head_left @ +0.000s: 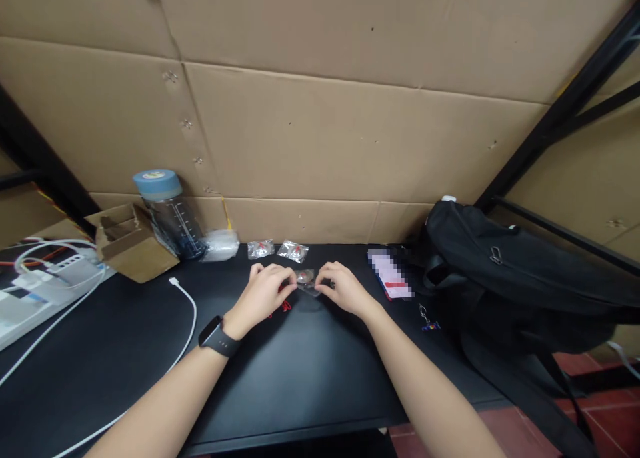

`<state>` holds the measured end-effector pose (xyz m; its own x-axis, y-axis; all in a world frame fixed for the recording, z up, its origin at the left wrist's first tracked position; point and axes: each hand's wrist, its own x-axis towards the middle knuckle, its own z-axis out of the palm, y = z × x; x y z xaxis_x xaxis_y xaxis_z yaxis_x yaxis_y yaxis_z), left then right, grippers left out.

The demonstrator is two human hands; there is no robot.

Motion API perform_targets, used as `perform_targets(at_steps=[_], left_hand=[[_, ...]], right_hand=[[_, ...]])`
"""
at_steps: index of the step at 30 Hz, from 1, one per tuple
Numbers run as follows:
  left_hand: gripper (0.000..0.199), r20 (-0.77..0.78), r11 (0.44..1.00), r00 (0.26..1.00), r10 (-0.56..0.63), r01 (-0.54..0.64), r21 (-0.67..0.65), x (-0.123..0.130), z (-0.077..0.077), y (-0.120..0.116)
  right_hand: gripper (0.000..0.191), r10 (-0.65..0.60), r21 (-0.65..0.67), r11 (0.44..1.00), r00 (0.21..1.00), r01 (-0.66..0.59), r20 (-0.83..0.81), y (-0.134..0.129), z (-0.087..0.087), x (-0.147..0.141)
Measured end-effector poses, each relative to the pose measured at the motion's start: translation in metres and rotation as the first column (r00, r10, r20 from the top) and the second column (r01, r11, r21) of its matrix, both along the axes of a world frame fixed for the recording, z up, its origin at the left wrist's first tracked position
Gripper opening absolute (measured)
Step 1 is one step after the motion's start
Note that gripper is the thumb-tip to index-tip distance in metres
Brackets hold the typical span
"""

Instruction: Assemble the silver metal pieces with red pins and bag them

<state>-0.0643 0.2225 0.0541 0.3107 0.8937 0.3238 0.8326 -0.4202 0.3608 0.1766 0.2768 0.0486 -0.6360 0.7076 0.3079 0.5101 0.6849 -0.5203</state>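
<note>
Between my hands, just above the black tabletop point(310, 365), is a small clear plastic bag point(305, 280) with a roundish item and a bit of red inside. My left hand point(265, 291), with a black watch on its wrist, pinches the bag's left edge. On the other edge, the thumb and fingers of my right hand point(345, 288) are closed. A red cord point(286, 305) lies partly hidden under my left hand. Two similar clear bags, one on the left point(261, 249) and one on the right point(293, 251), rest farther back by the cardboard wall.
At the back left stand a blue-lidded bottle point(175, 218), an open cardboard box point(135, 248) and a stack of clear bags point(220, 245). A white cable point(193, 311) crosses the left side near a power strip point(55, 281). Rightward are a phone point(390, 273), a keychain point(429, 323) and a black backpack point(520, 271).
</note>
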Motion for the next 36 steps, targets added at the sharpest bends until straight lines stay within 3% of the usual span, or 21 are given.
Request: perform_targets(at_steps=[7, 10, 13, 19, 24, 30, 36], left_hand=[[0.011, 0.146, 0.984, 0.98, 0.139, -0.12, -0.134, 0.004, -0.001, 0.003], [0.019, 0.182, 0.972, 0.961, 0.209, -0.183, -0.149, 0.011, -0.006, 0.003], [0.023, 0.123, 0.972, 0.968, 0.218, -0.204, -0.112, 0.017, -0.013, 0.002], [0.025, -0.076, 0.989, 0.986, 0.145, -0.145, 0.014, 0.022, -0.018, 0.001], [0.031, -0.152, 0.989, 0.978, 0.14, -0.132, 0.063, 0.022, -0.018, 0.001], [0.031, -0.167, 0.983, 0.977, 0.134, -0.11, 0.147, 0.022, -0.025, 0.001], [0.018, -0.112, 0.97, 0.971, 0.21, -0.192, 0.151, 0.02, -0.027, 0.003]], right_hand=[[0.01, -0.172, -0.255, 0.96, 0.965, 0.119, -0.197, 0.007, -0.009, 0.002], [0.015, -0.214, -0.304, 0.943, 0.947, 0.136, -0.238, 0.005, -0.014, -0.002], [0.034, -0.204, -0.249, 0.956, 0.963, 0.156, -0.179, -0.001, -0.015, -0.006], [0.031, -0.228, 0.054, 0.973, 0.964, 0.223, 0.138, -0.007, -0.008, -0.013], [0.032, -0.259, 0.178, 0.961, 0.921, 0.214, 0.29, -0.012, -0.002, -0.017], [0.033, -0.184, 0.238, 0.964, 0.943, 0.118, 0.277, -0.017, -0.004, -0.018], [0.028, -0.153, 0.137, 0.983, 0.963, 0.125, 0.222, -0.012, -0.007, -0.023]])
